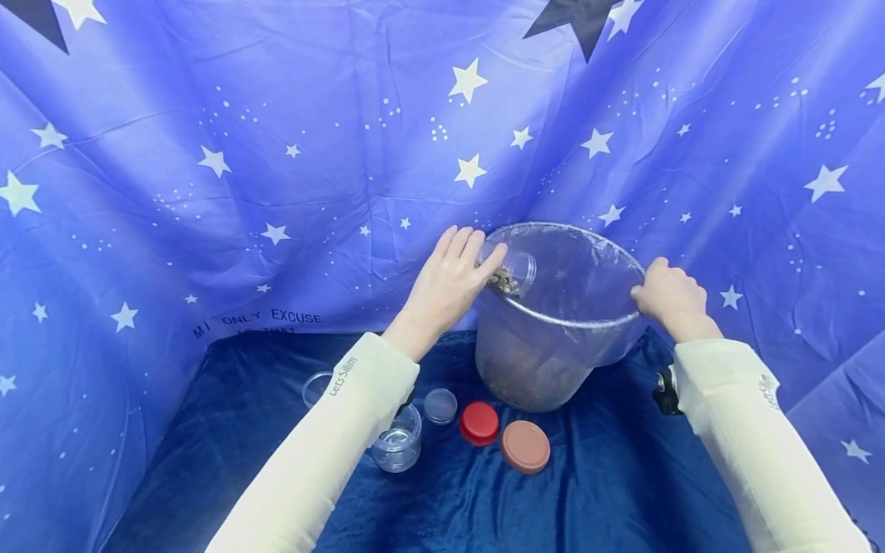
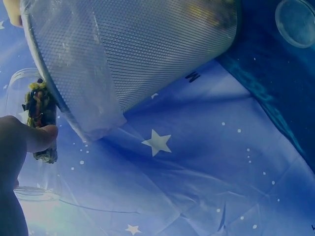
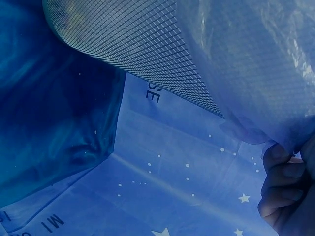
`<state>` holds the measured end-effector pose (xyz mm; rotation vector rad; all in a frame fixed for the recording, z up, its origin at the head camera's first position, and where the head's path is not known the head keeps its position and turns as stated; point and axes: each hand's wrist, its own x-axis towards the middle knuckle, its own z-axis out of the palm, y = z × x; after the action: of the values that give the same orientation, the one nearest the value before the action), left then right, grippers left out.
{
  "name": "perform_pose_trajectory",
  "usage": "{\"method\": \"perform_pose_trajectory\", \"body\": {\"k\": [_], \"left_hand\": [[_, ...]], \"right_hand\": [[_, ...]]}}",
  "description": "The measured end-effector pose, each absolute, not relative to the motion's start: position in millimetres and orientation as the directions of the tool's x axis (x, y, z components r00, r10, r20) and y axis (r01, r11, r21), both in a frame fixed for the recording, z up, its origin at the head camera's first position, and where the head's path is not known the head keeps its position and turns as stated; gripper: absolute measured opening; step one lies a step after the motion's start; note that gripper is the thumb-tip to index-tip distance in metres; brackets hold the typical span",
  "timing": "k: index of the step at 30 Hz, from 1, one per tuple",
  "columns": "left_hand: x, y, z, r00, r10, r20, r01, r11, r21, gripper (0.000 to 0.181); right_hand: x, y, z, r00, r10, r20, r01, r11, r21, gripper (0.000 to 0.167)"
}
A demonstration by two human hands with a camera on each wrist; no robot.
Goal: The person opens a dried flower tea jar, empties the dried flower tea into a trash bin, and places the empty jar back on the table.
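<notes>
My left hand [image 1: 448,283] grips a small clear jar [image 1: 527,265], tipped on its side at the left rim of a mesh bin [image 1: 528,357]. Dark, dried plant-like bits [image 2: 42,105] lie along the lower side of the jar, with the thumb across it in the left wrist view. A clear plastic liner [image 2: 81,73] is folded over the bin's rim. On the opposite side, my right hand [image 1: 672,298] holds the rim and the liner, its fingers [image 3: 283,189] curled there in the right wrist view. The bin leans slightly; some brownish content shows dimly through its lower mesh.
In front of the bin lie a clear lid [image 1: 440,405], a red lid [image 1: 479,422] and a salmon-coloured lid [image 1: 526,446]. A clear jar [image 1: 397,448] stands beside my left sleeve, which partly hides another clear round piece [image 1: 313,390]. Star-printed cloth [image 1: 373,169] hangs close behind.
</notes>
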<state>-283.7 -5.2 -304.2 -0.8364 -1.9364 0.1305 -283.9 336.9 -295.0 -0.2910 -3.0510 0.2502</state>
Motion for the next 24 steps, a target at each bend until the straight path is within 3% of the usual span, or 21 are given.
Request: {"method": "perform_pose_trajectory", "body": {"k": [4, 9, 18, 24], "left_hand": [[-282.2, -7.3, -303.5, -0.313, 0.601, 0.735, 0.502, 0.762, -0.410, 0.039], [-279.4, -11.7, -301.6, -0.416, 0.583, 0.698, 0.535, 0.778, -0.330, 0.056], [-278.9, -15.6, -301.5, -0.602, 0.504, 0.619, 0.685, 0.725, 0.077, 0.073], [-278.9, -19.8, -298.8, -0.648, 0.493, 0.580, 0.675, 0.725, 0.137, 0.073]], "right_hand": [[-283.9, 336.8, -294.7, -0.979, 0.196, 0.052, 0.185, 0.968, -0.170, 0.054], [-283.6, 336.2, -294.4, -0.979, 0.196, 0.051, 0.184, 0.968, -0.170, 0.054], [-284.6, 336.4, -293.6, -0.979, 0.201, 0.045, 0.190, 0.966, -0.173, 0.056], [-285.4, 337.9, -295.6, -0.979, 0.200, 0.046, 0.189, 0.966, -0.173, 0.056]]}}
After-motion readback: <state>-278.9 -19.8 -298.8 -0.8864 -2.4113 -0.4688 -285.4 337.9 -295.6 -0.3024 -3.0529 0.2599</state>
